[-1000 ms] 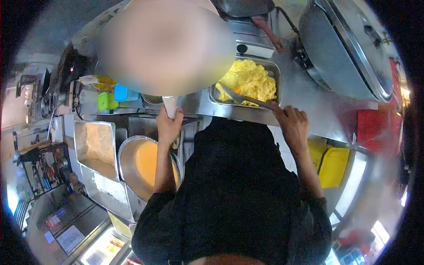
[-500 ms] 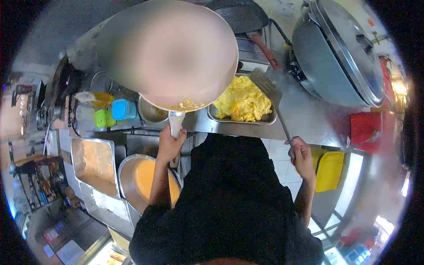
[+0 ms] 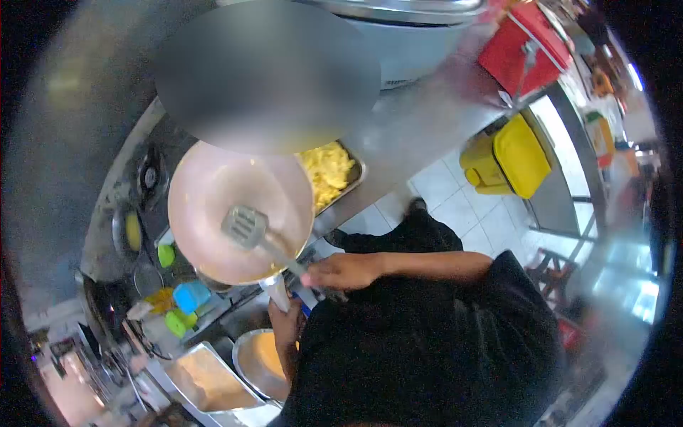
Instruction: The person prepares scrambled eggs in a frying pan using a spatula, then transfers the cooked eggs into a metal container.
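My left hand (image 3: 286,322) is wrapped around the pale handle of a wide light-coloured frying pan (image 3: 196,213). The pan's inner surface shows almost bare, with small yellow bits at its rim. In my right hand (image 3: 348,271) is a slotted spatula (image 3: 245,226), its head over the inside of the pan. Behind the pan's right side, scrambled eggs (image 3: 329,174) fill a metal tray (image 3: 361,173), partly hidden by the pan and a grey blurred patch.
Lower left are a steel bowl (image 3: 244,356) of orange liquid and a rectangular metal pan (image 3: 171,370). Blue (image 3: 191,295) and green (image 3: 178,324) containers stand beside the stove. A red box (image 3: 523,53) and a yellow lidded bin (image 3: 519,156) are to the right.
My view has turned, and the frying pan has moved away from the egg tray toward the stove side. The spatula has gone from the eggs' edge to over the pan.
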Demonstrator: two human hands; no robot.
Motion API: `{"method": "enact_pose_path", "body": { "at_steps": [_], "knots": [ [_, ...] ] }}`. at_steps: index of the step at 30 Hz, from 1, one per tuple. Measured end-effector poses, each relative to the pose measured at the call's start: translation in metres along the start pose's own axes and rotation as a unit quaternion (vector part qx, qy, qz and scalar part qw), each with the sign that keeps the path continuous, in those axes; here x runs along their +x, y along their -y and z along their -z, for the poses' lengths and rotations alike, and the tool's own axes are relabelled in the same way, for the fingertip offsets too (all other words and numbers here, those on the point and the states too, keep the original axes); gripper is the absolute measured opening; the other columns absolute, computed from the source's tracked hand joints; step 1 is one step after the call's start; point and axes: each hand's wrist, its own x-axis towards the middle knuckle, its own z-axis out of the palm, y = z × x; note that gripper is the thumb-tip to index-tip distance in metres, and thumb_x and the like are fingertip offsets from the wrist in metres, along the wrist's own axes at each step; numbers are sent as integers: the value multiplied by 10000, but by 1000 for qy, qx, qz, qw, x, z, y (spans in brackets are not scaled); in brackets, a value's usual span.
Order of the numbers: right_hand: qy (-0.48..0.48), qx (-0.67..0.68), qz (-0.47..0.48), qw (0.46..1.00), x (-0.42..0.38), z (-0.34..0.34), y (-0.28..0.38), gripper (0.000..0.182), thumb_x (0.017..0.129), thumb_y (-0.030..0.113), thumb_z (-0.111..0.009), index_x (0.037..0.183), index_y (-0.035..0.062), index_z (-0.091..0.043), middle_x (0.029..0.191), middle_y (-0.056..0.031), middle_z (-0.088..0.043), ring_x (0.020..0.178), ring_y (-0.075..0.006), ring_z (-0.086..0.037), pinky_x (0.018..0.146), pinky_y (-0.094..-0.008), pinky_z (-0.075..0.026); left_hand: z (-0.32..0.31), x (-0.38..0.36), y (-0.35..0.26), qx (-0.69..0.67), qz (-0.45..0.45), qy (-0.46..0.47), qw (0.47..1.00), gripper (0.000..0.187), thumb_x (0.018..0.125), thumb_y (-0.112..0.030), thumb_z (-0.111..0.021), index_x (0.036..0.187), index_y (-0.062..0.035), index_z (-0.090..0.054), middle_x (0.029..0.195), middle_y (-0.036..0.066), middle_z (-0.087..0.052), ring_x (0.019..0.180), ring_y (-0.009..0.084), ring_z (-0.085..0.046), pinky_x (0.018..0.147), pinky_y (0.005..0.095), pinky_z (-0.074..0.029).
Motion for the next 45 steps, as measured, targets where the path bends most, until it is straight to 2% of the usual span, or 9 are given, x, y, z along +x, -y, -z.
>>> {"method": "enact_pose_path", "body": {
  "at_steps": [4,13,16,22,29,35,39,43,45],
  "knots": [
    [103,-194,-37,975,-45,20,-13,698,895,583,-203,786,9,-585,711,-192,-567,664,-383,-536,651,-437,-436,-28,-26,76,28,-59,-42,997,207,765,-44,-578,937,-46,-462,796,44,-481,725,111,-478,649,248,-413],
    [-38,-227,-71,971,-278,150,-88,707,845,649,-292,870,33,-637,804,-141,-639,739,-297,-612,710,-387,-469,-197,-138,38,74,23,-42,996,285,734,-3,-580,1001,-23,-479,892,63,-516,831,152,-510,749,281,-423],
    [-127,-85,-118,981,-375,190,-107,665,851,620,-348,884,17,-626,753,-112,-629,726,-215,-602,680,-344,-470,-211,-106,147,138,-145,23,979,82,759,-40,-592,810,-31,-528,754,37,-531,669,126,-526,619,256,-437],
    [-151,12,-145,978,-503,177,-127,635,842,603,-377,850,12,-609,730,-82,-622,670,-178,-593,649,-312,-473,-383,-94,25,106,-30,292,950,113,779,-72,-592,793,-48,-482,652,20,-500,511,105,-479,479,236,-408],
    [-377,156,-54,911,-541,135,-215,194,868,205,-566,840,20,-519,673,-12,-556,598,-79,-532,532,-235,-442,-533,-52,8,123,84,466,872,194,785,-114,-601,857,-69,-426,548,-10,-426,404,91,-439,353,246,-389],
    [-497,115,-213,833,-531,174,-262,241,873,214,-527,914,-23,-529,690,-92,-597,578,-146,-564,516,-297,-456,-625,19,61,181,115,559,801,209,766,-110,-616,826,-64,-421,521,6,-429,386,109,-437,355,267,-403],
    [-576,-65,-239,779,-507,212,-372,406,850,333,-523,1061,-13,-539,862,-220,-631,788,-329,-627,728,-397,-485,-670,74,79,117,127,574,800,186,776,-117,-607,844,-83,-437,579,2,-459,418,110,-451,383,270,-408],
    [-525,45,-263,808,-497,288,-342,407,853,342,-549,1000,-38,-530,714,-169,-629,590,-218,-618,556,-328,-479,-714,133,76,100,158,543,819,200,783,-122,-595,904,-83,-440,646,4,-503,489,108,-491,412,260,-404],
    [-548,-34,-296,782,-487,309,-361,416,860,352,-540,1017,-32,-511,695,-146,-633,541,-204,-615,520,-313,-483,-746,194,159,81,174,532,824,285,780,-141,-600,990,-78,-418,669,19,-516,533,103,-507,419,264,-405]
  ]
}}
